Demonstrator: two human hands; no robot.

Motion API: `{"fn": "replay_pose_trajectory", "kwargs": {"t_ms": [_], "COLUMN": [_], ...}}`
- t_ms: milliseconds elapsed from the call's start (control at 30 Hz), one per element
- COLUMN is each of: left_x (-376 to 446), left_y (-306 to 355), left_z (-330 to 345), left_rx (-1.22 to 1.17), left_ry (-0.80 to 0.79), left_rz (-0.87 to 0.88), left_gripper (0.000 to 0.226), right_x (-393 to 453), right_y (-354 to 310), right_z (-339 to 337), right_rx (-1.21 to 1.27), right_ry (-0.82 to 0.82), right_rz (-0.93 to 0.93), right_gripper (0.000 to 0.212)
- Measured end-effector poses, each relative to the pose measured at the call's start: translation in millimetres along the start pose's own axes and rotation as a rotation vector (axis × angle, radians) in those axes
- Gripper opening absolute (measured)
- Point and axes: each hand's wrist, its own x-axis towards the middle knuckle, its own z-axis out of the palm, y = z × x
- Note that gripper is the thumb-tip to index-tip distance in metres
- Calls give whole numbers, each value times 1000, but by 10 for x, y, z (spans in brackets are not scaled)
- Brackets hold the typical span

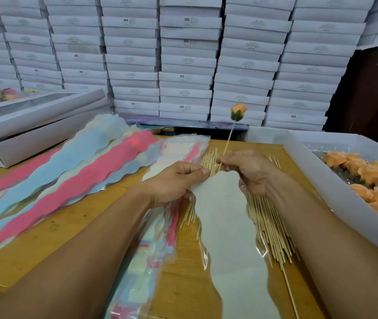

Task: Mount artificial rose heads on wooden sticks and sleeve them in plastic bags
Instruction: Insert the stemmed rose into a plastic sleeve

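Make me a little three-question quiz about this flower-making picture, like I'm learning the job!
1. True or false: the rose on the stick is blue.
2. Which hand holds that stick? A) left B) right C) neither
3. Fill in: the loose orange rose heads lie in a white ____ on the right.

Key:
1. False, it is orange.
2. B, the right hand pinches the stick, while the left hand grips the top of the white bag.
3. Tray.
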Motion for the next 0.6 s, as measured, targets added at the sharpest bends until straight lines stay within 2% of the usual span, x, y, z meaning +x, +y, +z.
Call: {"fn": "replay_pose_trajectory", "kwargs": {"t_ms": [133,233,400,467,533,600], "left_x": [8,3,23,14,12,4], "left_y": [13,31,49,76,97,123], "left_z": [34,38,88,107,88,67], "left_rx": [-1,-15,-181,-315,-417,-468], "left_ry": [102,124,200,189,172,148], "left_rz": [19,17,-13,-25,-40,-69], "left_gripper": [40,32,23,17,24,48], "right_x": [-78,-129,-161,-168,-169,-154], "right_y": [-4,-33,-37,-23,-11,2], "right_z": [61,62,36,25,14,-1], "right_rx": [-118,-149,-118,-90,-57,-27], "right_ry": [-98,-151,-214,-233,-242,-259], "right_rz": [25,20,22,31,36,50], "right_gripper": [13,13,8,7,6,19]}}
